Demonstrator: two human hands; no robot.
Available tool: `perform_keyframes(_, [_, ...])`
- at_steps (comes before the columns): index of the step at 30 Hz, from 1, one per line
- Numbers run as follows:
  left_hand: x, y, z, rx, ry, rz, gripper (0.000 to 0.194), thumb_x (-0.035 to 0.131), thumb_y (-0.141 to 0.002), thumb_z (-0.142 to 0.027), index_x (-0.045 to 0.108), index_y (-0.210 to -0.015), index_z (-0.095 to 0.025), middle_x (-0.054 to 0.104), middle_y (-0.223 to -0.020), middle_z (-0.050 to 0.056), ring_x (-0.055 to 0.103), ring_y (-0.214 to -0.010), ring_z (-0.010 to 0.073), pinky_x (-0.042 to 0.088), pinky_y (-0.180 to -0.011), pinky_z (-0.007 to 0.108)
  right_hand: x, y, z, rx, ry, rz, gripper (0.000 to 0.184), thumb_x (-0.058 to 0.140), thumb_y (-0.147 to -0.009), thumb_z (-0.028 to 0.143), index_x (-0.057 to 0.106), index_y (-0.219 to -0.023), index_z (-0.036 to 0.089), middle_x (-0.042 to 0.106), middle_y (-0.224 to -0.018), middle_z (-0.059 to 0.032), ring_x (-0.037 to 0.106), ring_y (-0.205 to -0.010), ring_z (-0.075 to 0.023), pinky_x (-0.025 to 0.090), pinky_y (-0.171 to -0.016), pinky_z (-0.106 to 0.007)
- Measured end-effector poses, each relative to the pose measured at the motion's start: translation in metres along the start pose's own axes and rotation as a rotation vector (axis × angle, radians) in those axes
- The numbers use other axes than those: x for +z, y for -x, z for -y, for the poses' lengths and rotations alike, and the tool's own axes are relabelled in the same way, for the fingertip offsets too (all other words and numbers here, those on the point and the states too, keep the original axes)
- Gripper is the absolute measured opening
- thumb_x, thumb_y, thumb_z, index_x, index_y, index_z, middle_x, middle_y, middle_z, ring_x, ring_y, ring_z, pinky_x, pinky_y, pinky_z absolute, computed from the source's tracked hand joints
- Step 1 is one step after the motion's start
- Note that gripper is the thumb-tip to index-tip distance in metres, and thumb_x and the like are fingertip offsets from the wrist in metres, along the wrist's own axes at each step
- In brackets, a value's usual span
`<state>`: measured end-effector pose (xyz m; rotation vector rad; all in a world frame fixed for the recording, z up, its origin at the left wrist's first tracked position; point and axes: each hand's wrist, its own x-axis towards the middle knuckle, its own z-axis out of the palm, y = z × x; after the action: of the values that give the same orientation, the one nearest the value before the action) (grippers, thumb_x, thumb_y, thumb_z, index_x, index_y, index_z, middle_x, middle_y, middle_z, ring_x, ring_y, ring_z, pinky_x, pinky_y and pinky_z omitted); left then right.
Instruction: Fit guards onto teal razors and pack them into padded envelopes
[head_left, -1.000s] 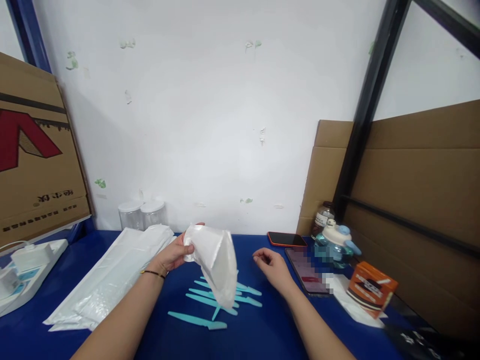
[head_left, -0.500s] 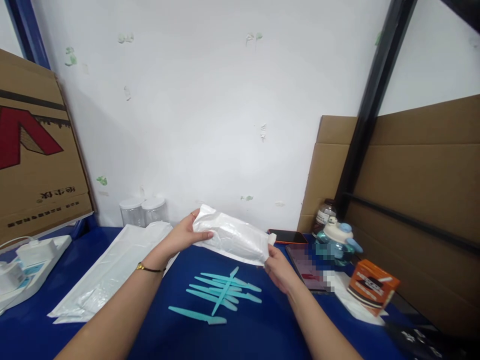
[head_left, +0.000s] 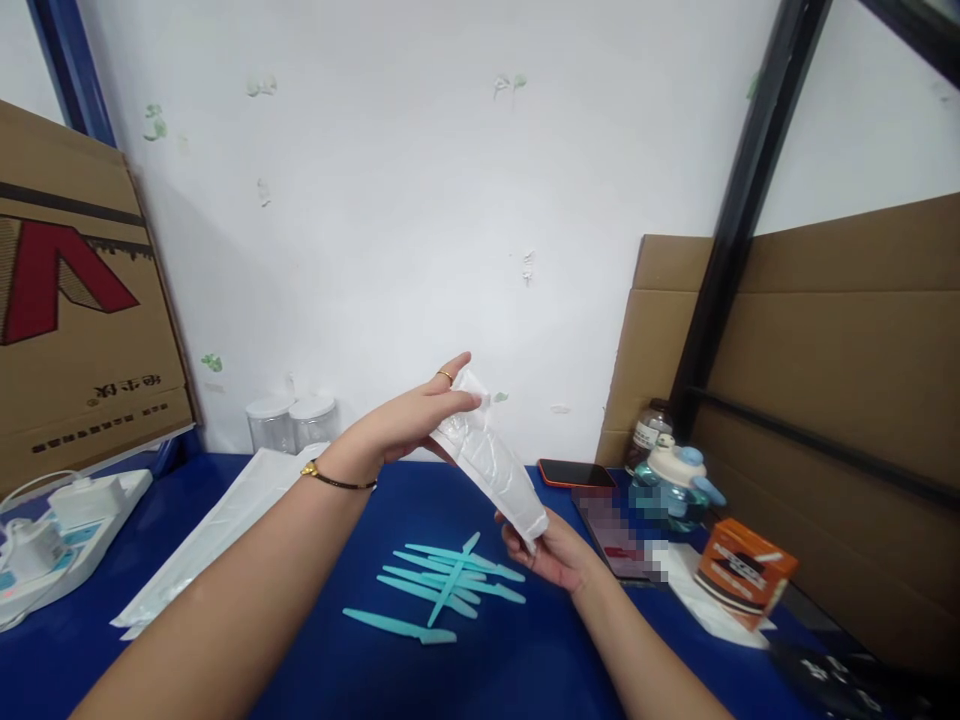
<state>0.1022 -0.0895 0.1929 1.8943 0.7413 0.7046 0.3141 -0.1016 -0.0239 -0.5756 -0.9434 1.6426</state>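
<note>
I hold a long white plastic bag (head_left: 495, 465) slanted above the blue table (head_left: 525, 660). My left hand (head_left: 416, 415) pinches its upper end, raised near the wall, with a ring on one finger. My right hand (head_left: 551, 550) grips the bag's lower end from beneath, palm up. Under the bag, several teal plastic knives (head_left: 442, 580) lie scattered on the table, one of them (head_left: 397, 627) apart at the front.
A stack of white bags (head_left: 225, 520) lies left, two clear jars (head_left: 292, 422) behind it. A white device (head_left: 52, 530) sits far left. Two phones (head_left: 574, 473), a teal bottle (head_left: 671, 490) and an orange box (head_left: 742, 572) stand right. Cardboard lines both sides.
My left hand has risen and moved right with the bag's top end, tilting the bag steeply. My right hand, empty a second ago, now holds the lower end, and has turned palm up.
</note>
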Motion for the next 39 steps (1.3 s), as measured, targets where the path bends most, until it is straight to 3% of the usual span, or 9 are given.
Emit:
perform_keyframes(2, [-0.001, -0.001, 0.001, 0.030, -0.038, 0.034, 0.074, 0.046, -0.080, -0.028, 0.004, -0.141, -0.034, 0.059, -0.095, 0.003, 0.059, -0.069, 0.0133, 0.051, -0.058, 0.027, 0.004, 0.002, 0.001, -0.001, -0.015, 0.029, 0.020, 0.070, -0.070, 0.023, 0.060, -0.086, 0.015, 0.060, -0.073, -0.0024, 0.048, -0.052, -0.0076, 0.032, -0.042, -0.018])
perform_keyframes(5, [-0.001, -0.008, 0.012, 0.058, -0.373, -0.058, 0.075, 0.048, -0.073, -0.016, 0.018, -0.140, -0.034, 0.061, -0.096, 0.003, 0.059, -0.069, 0.0140, 0.049, -0.061, 0.026, 0.006, 0.002, 0.002, 0.002, -0.051, 0.040, 0.020, 0.071, -0.068, 0.022, 0.060, -0.083, 0.015, 0.058, -0.072, -0.0011, 0.041, -0.046, -0.0042, 0.029, -0.040, -0.017])
perform_keyframes(10, [-0.003, -0.020, 0.040, 0.136, -0.699, -0.262, 0.055, 0.052, -0.072, -0.018, 0.047, -0.126, -0.026, 0.060, -0.112, 0.004, 0.058, -0.094, 0.0207, 0.045, -0.084, 0.032, 0.000, -0.005, 0.005, -0.173, -0.071, -0.180, 0.024, 0.075, -0.060, 0.014, 0.055, -0.071, 0.018, 0.040, -0.047, 0.0093, 0.027, -0.037, -0.0022, 0.024, -0.036, -0.016])
perform_keyframes(15, [-0.007, -0.018, 0.061, 0.123, -0.547, -0.222, 0.068, 0.070, -0.060, -0.030, 0.048, -0.124, -0.025, 0.056, -0.118, 0.004, 0.055, -0.102, 0.0234, 0.045, -0.087, 0.033, -0.002, -0.005, 0.014, -0.315, -0.036, -0.266, 0.024, 0.076, -0.059, 0.016, 0.055, -0.069, 0.017, 0.038, -0.047, 0.0093, 0.027, -0.039, -0.0020, 0.024, -0.039, -0.017])
perform_keyframes(21, [0.002, -0.019, 0.088, 0.001, -0.283, -0.281, 0.062, 0.067, -0.063, -0.030, 0.047, -0.121, -0.023, 0.062, -0.094, 0.003, 0.060, -0.080, 0.0199, 0.049, -0.070, 0.031, 0.005, 0.002, 0.014, -0.250, 0.119, -0.179, 0.020, 0.074, -0.066, 0.027, 0.056, -0.066, 0.016, 0.040, -0.047, 0.0070, 0.030, -0.042, -0.0044, 0.027, -0.043, -0.020])
perform_keyframes(28, [0.009, -0.015, 0.097, 0.034, -0.285, -0.221, 0.060, 0.071, -0.059, -0.030, 0.053, -0.116, -0.024, 0.061, -0.101, 0.003, 0.059, -0.091, 0.0219, 0.047, -0.079, 0.032, 0.002, 0.001, 0.010, -0.299, 0.291, -0.266, 0.024, 0.077, -0.059, 0.025, 0.067, -0.078, 0.017, 0.063, -0.064, -0.0007, 0.052, -0.057, -0.0127, 0.038, -0.054, -0.024])
perform_keyframes(33, [-0.024, -0.007, 0.107, -0.083, -0.087, -0.238, 0.066, 0.074, -0.059, -0.034, 0.049, -0.121, -0.024, 0.061, -0.101, 0.006, 0.061, -0.084, 0.0210, 0.052, -0.066, 0.029, -0.008, -0.001, 0.019, -0.273, 0.213, -0.455, 0.018, 0.073, -0.059, 0.026, 0.064, -0.072, 0.016, 0.063, -0.063, -0.0001, 0.052, -0.052, -0.0118, 0.037, -0.049, -0.023])
perform_keyframes(37, [-0.066, 0.000, 0.138, -0.224, 0.106, -0.445, 0.071, 0.075, -0.061, -0.034, 0.044, -0.124, -0.022, 0.055, -0.112, 0.010, 0.060, -0.087, 0.0176, 0.054, -0.069, 0.027, -0.024, 0.001, 0.031, -0.350, 0.173, -0.722, 0.012, 0.062, -0.062, 0.024, 0.054, -0.059, 0.017, 0.053, -0.056, 0.0034, 0.042, -0.043, -0.0080, 0.029, -0.041, -0.022])
perform_keyframes(39, [-0.074, 0.000, 0.160, -0.288, 0.133, -0.549, 0.069, 0.073, -0.065, -0.030, 0.040, -0.125, -0.019, 0.052, -0.116, 0.012, 0.059, -0.090, 0.0159, 0.054, -0.072, 0.024, -0.026, 0.003, 0.034, -0.396, 0.181, -0.731, 0.012, 0.058, -0.063, 0.024, 0.050, -0.056, 0.018, 0.048, -0.053, 0.0048, 0.039, -0.044, -0.0080, 0.028, -0.042, -0.022])
